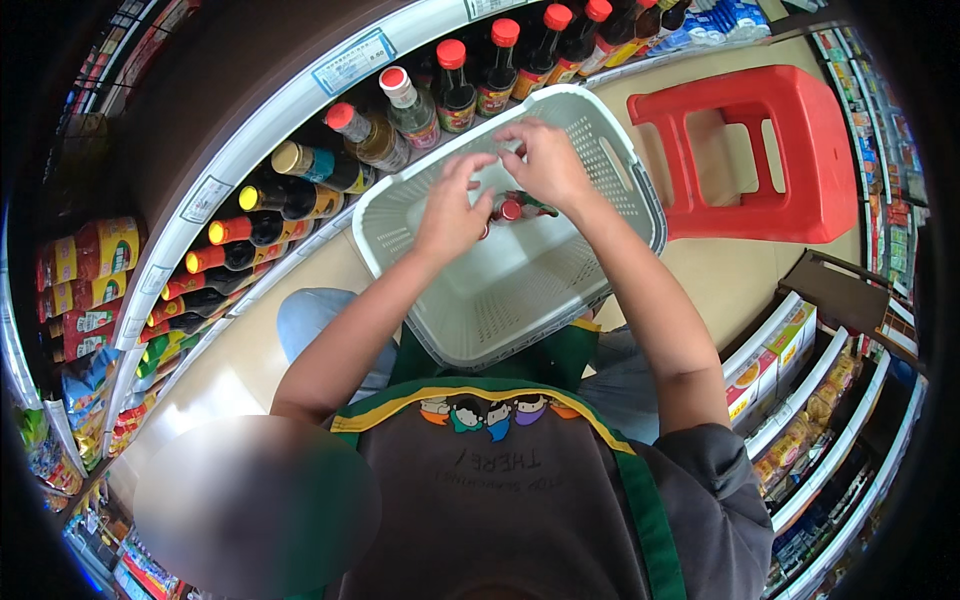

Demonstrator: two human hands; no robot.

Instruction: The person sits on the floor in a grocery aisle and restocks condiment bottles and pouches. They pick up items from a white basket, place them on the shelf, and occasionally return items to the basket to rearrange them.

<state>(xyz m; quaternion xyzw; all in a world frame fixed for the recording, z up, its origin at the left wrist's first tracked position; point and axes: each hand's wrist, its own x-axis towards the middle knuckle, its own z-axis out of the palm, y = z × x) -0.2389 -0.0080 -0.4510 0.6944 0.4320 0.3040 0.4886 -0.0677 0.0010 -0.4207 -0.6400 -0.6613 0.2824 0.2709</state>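
Note:
Over a pale grey-green plastic basket (480,352), my left hand (454,206) and my right hand (544,161) are raised close together. Their fingers are apart and slightly curled, and I see nothing held in either. Below and between them, a few small red-capped bottles (510,210) lie in the basket, partly hidden by my hands. Beyond the basket, a row of glass sauce bottles stands on the low shelf. Nearest to my hands are a clear bottle with a red-and-white cap (415,112) and a dark red-capped bottle (455,97).
An overturned red plastic stool (814,157) lies on the floor right of the basket. The white edge of an upper shelf (255,124) curves above the bottles. Yellow- and red-capped bottles (262,229) stand at the left. Shelves with boxes (772,360) and packets are at the lower right.

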